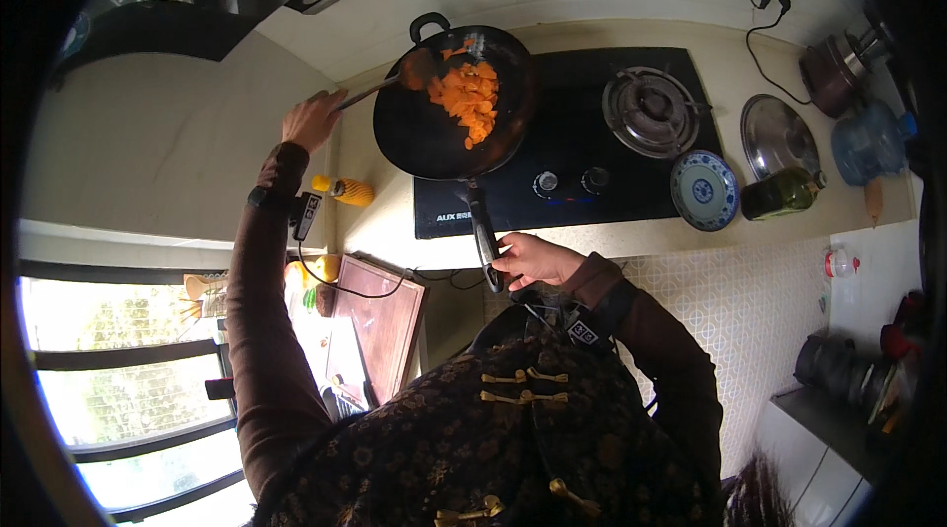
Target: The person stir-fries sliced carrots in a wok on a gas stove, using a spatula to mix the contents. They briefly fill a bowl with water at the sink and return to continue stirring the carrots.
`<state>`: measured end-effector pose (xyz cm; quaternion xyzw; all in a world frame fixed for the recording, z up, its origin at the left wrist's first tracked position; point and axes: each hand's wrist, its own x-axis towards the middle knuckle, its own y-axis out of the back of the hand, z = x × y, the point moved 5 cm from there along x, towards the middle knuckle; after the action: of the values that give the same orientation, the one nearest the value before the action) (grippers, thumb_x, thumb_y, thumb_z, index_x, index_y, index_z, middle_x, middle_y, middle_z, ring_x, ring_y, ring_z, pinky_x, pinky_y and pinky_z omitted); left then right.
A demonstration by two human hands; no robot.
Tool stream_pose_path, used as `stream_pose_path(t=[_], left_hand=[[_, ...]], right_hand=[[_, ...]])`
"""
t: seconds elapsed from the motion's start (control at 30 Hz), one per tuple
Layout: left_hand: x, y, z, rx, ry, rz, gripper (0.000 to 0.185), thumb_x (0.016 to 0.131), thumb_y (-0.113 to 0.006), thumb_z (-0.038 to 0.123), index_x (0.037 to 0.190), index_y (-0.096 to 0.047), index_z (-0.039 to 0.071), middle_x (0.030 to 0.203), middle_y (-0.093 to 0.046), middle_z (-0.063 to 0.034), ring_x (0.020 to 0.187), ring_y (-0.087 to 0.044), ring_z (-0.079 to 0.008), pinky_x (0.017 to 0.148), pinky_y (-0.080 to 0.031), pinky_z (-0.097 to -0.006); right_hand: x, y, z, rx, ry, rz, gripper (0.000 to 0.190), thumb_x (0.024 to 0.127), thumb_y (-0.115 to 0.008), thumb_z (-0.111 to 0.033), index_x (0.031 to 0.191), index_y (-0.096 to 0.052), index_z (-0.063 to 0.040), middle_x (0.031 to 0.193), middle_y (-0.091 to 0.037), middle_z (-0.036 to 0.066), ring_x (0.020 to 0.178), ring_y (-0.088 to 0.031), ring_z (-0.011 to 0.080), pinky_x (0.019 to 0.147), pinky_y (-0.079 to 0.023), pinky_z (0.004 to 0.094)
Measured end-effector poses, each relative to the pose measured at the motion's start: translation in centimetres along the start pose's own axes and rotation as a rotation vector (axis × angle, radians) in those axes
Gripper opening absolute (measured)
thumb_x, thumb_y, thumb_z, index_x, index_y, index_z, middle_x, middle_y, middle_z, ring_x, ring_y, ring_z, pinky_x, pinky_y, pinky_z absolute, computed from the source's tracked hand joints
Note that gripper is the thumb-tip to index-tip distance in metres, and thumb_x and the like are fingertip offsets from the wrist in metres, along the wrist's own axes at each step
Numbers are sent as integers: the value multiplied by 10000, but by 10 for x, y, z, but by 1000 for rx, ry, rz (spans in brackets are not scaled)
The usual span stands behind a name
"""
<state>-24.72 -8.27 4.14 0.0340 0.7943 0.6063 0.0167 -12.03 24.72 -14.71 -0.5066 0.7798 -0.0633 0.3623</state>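
A black wok (422,139) sits over the left side of the gas hob (577,150). Sliced carrots (470,98) lie heaped across its middle and right. My left hand (311,120) grips the handle of a spatula or ladle (370,92), whose head (419,70) is inside the wok against the carrots' left edge. My right hand (538,261) is at the wok's long black handle (482,231), with the fingers and thumb around its near end. A small loop handle (429,23) stands at the wok's far rim.
Right of the wok is a bare burner (652,111). Beside it are a blue-and-white plate (704,190), a metal lid (780,135), a green glass bottle (783,194) and a blue water jug (869,142). A yellow bottle (348,190) stands left of the hob. A wooden cutting board (381,312) is at lower left.
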Motion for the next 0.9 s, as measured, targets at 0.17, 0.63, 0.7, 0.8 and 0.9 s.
stream_pose_path(t=[0.17, 0.63, 0.7, 0.8, 0.9], left_hand=[[44, -1, 17, -56, -18, 12, 354, 845, -556, 165, 1198, -525, 173, 995, -586, -75, 902, -576, -268, 763, -472, -379], [9, 31, 4, -91, -294, -178, 338, 841, -569, 174, 1174, -541, 125, 939, -600, -81, 882, -583, -216, 778, -461, -350], [-11, 26, -20, -321, -157, -409, 331, 869, -535, 142, 1187, -528, 52, 966, -604, -101, 895, -568, -194, 803, -447, -310], [-36, 13, -36, -543, 28, -616, 347, 880, -529, 155, 1186, -504, -7, 885, -578, -65, 814, -522, -143, 774, -435, -271], [-54, -17, -26, -871, 201, -777, 347, 898, -518, 178, 1193, -493, -2, 821, -530, -30, 776, -473, -126, 769, -422, -248]], right_hand=[[-8, -4, -4, 7, 16, 0, 333, 895, -536, -191, 1189, -434, -72, 1012, -551, 42, 865, -551, 131, 774, -472, 341], [-8, -8, -8, -9, 66, 24, 402, 853, -595, -242, 1163, -436, -41, 967, -563, 55, 821, -554, 130, 685, -500, 306], [-9, -9, -9, -6, 63, 33, 408, 856, -596, -245, 1169, -430, -43, 981, -561, 57, 825, -553, 130, 685, -497, 304], [-9, -9, -8, -18, 29, 37, 327, 888, -559, -214, 1161, -440, -79, 1019, -557, 40, 855, -567, 119, 753, -468, 324], [-7, -10, -6, -17, 35, 25, 339, 888, -560, -205, 1173, -435, -71, 1015, -560, 42, 859, -569, 115, 739, -475, 300]])
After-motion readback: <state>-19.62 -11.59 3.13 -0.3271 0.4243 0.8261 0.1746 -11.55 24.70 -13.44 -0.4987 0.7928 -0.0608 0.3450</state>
